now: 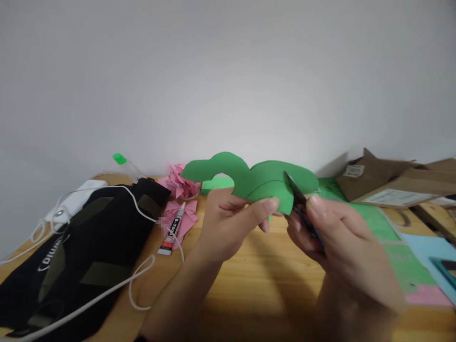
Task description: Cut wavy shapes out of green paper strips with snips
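Observation:
My left hand (231,221) pinches the lower edge of a piece of green paper (261,179) between thumb and fingers. The paper has a wavy, rounded outline, and a thin curved line runs across its right part. In my right hand (342,237) is a pair of scissors (299,195), gripped by the handles, which my fingers mostly hide. One dark blade lies over the front of the paper near its right end. Both hands hold these things above the wooden table (249,289).
A pink paper flower (181,180) and a B-7000 glue tube (173,232) on pink paper lie left of centre. Further left are a black bag (96,266) and a white cable (89,304). Cardboard boxes (392,183) and green sheets (402,263) lie at the right.

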A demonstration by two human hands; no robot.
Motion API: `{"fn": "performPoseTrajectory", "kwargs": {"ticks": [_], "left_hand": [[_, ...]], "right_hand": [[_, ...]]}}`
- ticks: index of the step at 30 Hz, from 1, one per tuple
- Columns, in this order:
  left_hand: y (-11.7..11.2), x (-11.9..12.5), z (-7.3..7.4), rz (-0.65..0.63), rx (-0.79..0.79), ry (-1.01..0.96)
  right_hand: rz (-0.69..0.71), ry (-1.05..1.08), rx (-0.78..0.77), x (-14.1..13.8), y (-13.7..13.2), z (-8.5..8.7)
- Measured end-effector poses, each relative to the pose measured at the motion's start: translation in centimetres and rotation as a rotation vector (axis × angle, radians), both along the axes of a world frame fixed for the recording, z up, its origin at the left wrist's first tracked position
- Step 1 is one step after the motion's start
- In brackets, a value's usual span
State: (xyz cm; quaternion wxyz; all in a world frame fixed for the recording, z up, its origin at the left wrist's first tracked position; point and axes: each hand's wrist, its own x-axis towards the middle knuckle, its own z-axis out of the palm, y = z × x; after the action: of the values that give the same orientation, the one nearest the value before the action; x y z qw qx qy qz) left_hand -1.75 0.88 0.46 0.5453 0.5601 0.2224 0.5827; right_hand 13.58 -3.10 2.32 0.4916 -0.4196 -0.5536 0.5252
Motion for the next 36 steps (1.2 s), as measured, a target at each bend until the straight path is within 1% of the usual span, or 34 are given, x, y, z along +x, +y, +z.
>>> {"fn": "performPoseTrajectory", "kwargs": {"ticks": [5,9,15,21,27,31,36], "left_hand": [[0.32,-0.14,0.05,-0.042,0.082,-0.039],[0.29,-0.18,0.12,-0.044,0.068,-0.023],[0.27,-0.44,0.38,-0.025,0.073,0.034],[0.45,-0.77,0.8,-0.083,0.071,0.031],[0.46,-0.88,0.84,-0.101,0.026,0.021],[0.49,-0.91,0.83,-0.113,0.031,0.001],[0.57,-0.92,0.69,-0.105,0.024,0.025]], "right_hand": [[-0.009,-0.018,0.041,0.08,-0.16,-0.04],[-0.028,-0.039,0.043,0.24,-0.43,-0.15],[-0.012,-0.046,0.036,0.4,-0.38,-0.04],[0.016,-0.085,0.017,0.51,-0.33,0.34],[0.01,-0.119,0.051,0.62,-0.51,0.2],[0.002,-0.12,0.037,0.63,-0.49,0.22],[0.011,-0.144,0.028,0.65,-0.48,0.47]]}}
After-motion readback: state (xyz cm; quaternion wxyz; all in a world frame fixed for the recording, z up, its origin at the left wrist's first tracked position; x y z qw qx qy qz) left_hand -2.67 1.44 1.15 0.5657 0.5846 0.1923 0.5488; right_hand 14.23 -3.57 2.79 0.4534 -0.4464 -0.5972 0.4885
